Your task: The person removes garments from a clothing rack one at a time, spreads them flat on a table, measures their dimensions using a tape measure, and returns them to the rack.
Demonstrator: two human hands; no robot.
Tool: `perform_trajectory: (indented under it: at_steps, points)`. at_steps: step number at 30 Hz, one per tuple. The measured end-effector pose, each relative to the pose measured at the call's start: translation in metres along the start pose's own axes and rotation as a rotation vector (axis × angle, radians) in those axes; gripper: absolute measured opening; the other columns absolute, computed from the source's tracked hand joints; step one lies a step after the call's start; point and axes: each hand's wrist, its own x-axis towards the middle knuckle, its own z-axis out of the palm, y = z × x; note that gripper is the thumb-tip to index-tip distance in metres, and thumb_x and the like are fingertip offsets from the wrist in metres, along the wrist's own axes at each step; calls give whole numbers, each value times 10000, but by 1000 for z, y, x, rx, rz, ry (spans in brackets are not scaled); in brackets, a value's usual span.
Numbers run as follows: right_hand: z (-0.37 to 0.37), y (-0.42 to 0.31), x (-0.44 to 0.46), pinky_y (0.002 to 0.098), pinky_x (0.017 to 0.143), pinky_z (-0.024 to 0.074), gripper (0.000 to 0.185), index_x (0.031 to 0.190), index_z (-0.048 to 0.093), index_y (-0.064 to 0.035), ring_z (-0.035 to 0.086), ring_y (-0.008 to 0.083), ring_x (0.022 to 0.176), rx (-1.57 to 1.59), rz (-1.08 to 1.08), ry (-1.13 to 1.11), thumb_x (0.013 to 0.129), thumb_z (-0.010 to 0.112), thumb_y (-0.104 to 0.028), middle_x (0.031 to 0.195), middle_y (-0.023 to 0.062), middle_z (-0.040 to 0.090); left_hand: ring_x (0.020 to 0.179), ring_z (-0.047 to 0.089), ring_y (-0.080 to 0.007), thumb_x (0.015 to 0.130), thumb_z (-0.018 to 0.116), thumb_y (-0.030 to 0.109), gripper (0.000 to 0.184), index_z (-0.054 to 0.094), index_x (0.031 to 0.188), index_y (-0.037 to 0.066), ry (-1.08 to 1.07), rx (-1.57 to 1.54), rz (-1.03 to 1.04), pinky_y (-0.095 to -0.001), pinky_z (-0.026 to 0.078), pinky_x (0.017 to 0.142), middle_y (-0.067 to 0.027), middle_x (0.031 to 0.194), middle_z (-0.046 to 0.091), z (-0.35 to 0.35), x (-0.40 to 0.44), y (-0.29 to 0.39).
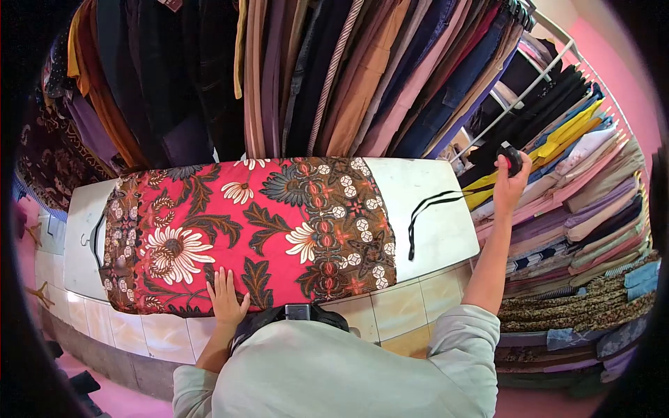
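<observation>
A red batik cloth (230, 202) with white flowers and brown patterned borders lies spread over a long white table (446, 230). My left hand (227, 298) rests flat on the cloth's near edge, fingers spread and holding nothing. Raised off the table's right end, my right hand (511, 180) is closed around a small rounded black object (510, 159) with a pale tip and some red on it; its exact kind I cannot make out. A narrow black strip (418, 212) lies curved on the bare white tabletop. At the left, a black hanger (96, 244) is partly hidden under the cloth.
Hanging trousers (376, 76) crowd the table's far side. To the right, a white metal rack (536, 70) and densely packed garments (578, 223) stand close to my right arm. Patterned dark clothes (63, 146) hang at the left. Tiles (411, 306) border the table's near side.
</observation>
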Motion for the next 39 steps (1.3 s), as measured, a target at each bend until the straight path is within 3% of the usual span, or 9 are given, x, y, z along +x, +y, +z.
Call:
perform_trajectory:
  at_steps: [7, 15, 18, 21, 24, 29, 35, 37, 39]
  points:
    - [25, 91, -78, 352, 782, 395, 293, 1001, 452, -7, 500, 290, 859, -333, 26, -108, 803, 607, -158, 922, 153, 508, 1293, 200, -320, 700, 575, 383, 768, 288, 1316, 26, -8, 3, 2, -528, 92, 1039, -178, 1388, 237, 0, 0, -2]
    - [67, 168, -272, 373, 818, 401, 389, 1035, 457, -7, 514, 292, 908, -311, 853, -474, 739, 655, -164, 951, 171, 524, 1295, 180, -340, 740, 540, 402, 754, 267, 1320, 5, -69, -4, -7, -551, 80, 1025, -203, 1389, 209, -3, 1, -4]
    - [90, 90, -270, 450, 932, 308, 474, 1116, 431, -22, 422, 324, 1064, -1044, 728, -377, 730, 658, -177, 1125, 186, 454, 1289, 200, -334, 733, 554, 429, 769, 283, 1312, 3, -59, 4, 21, -560, 100, 1017, -198, 1379, 236, 4, 1, -10]
    - [112, 51, -306, 514, 999, 190, 611, 1279, 313, -23, 250, 393, 1234, -769, 298, -298, 777, 600, -219, 1287, 229, 321, 1291, 202, -320, 717, 568, 464, 789, 300, 1311, 21, -44, 50, 17, -552, 93, 1022, -183, 1377, 249, 16, 0, -16]
    - [139, -9, -357, 532, 1016, 157, 620, 1328, 279, -49, 214, 413, 1257, -637, 364, -774, 827, 506, -336, 1370, 242, 221, 1259, 264, -306, 736, 571, 427, 719, 334, 1296, 43, -34, 6, 35, -531, 131, 1022, -172, 1349, 298, 5, 2, -16]
    - [161, -47, -373, 523, 1024, 153, 643, 1323, 309, -63, 215, 420, 1253, -586, 226, -786, 806, 524, -380, 1367, 235, 238, 1092, 437, -305, 767, 574, 248, 451, 472, 1161, 54, 56, -264, 205, -430, 304, 945, -162, 1175, 470, -19, 16, -66]
    - [166, -73, -367, 495, 1047, 111, 835, 1356, 186, -9, 169, 390, 1289, -508, 298, -798, 748, 569, -435, 1381, 218, 226, 1016, 467, -324, 739, 572, 163, 374, 500, 1070, 6, 539, -11, -571, -418, 359, 842, -173, 1072, 514, -83, 24, -204]
    - [177, -84, -377, 481, 1051, 114, 775, 1358, 187, -14, 177, 372, 1292, -515, 335, -780, 764, 548, -357, 1380, 205, 239, 1068, 436, -319, 759, 587, 246, 474, 441, 1149, 19, 820, 612, -944, -434, 367, 844, -153, 1140, 472, -56, 12, -277]
    - [192, -99, -391, 468, 1054, 117, 720, 1360, 187, -20, 185, 355, 1296, -522, 379, -748, 781, 527, -279, 1379, 192, 253, 1127, 394, -314, 780, 584, 346, 562, 386, 1212, 47, 668, 448, -1336, -451, 358, 871, -128, 1204, 429, -42, 6, -348]
